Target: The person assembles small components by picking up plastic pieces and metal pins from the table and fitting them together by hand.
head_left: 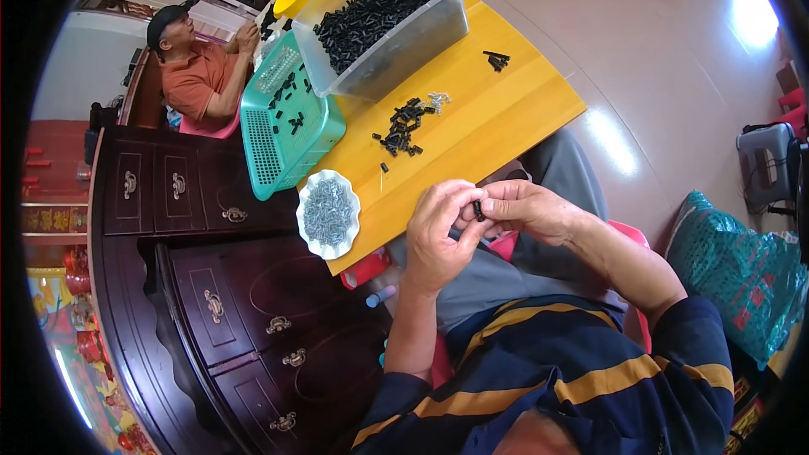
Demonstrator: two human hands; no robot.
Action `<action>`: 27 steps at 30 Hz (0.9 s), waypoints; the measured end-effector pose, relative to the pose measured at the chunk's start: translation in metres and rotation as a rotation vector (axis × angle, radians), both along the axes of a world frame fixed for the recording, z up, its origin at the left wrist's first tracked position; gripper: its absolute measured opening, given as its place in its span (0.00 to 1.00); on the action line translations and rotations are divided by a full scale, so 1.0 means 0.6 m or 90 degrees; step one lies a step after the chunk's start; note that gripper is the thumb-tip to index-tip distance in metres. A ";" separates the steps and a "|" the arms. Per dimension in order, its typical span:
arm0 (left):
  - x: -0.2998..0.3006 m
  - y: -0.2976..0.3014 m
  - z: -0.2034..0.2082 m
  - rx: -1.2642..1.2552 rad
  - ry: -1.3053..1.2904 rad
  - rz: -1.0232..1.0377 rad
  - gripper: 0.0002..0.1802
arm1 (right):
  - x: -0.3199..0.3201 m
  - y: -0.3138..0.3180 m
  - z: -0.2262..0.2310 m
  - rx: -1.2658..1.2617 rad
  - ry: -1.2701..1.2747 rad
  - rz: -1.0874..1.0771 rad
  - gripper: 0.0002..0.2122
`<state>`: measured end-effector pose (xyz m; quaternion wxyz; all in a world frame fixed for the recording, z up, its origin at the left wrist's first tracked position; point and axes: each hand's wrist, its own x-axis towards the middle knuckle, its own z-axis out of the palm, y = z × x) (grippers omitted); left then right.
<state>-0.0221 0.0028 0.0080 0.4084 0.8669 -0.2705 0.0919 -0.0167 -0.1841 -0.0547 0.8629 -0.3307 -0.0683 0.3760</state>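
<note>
In front of my lap, just off the table's near edge, my two hands meet over a small black plastic piece (479,211). My left hand (440,232) is closed, its fingers curled round the piece. From the other side my right hand (533,211) pinches it between thumb and fingers. Beyond them on the yellow table (497,126) lies a loose pile of black plastic pieces (403,128). A few small clear or silvery parts (437,102) touch the pile's far side. A white scalloped bowl (353,232) full of thin silvery metal pieces stands left of my hands.
A clear plastic bin (396,55) heaped with black pieces and a green basket (313,141) stand at the far left. Several longer black pieces (497,60) lie farther right. A person (198,76) sits beyond the basket. Dark wooden drawers (227,286) flank me; a green sack (733,265) is at right.
</note>
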 end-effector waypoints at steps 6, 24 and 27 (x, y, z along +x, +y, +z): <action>0.006 -0.005 0.014 -0.028 0.040 -0.044 0.25 | -0.001 0.001 0.006 0.017 0.022 -0.030 0.10; 0.018 -0.024 0.012 0.048 -0.085 -0.010 0.18 | 0.000 -0.014 0.008 0.109 0.040 -0.050 0.13; 0.020 -0.021 0.008 0.057 -0.093 -0.006 0.17 | -0.001 -0.015 0.018 0.065 0.034 -0.054 0.13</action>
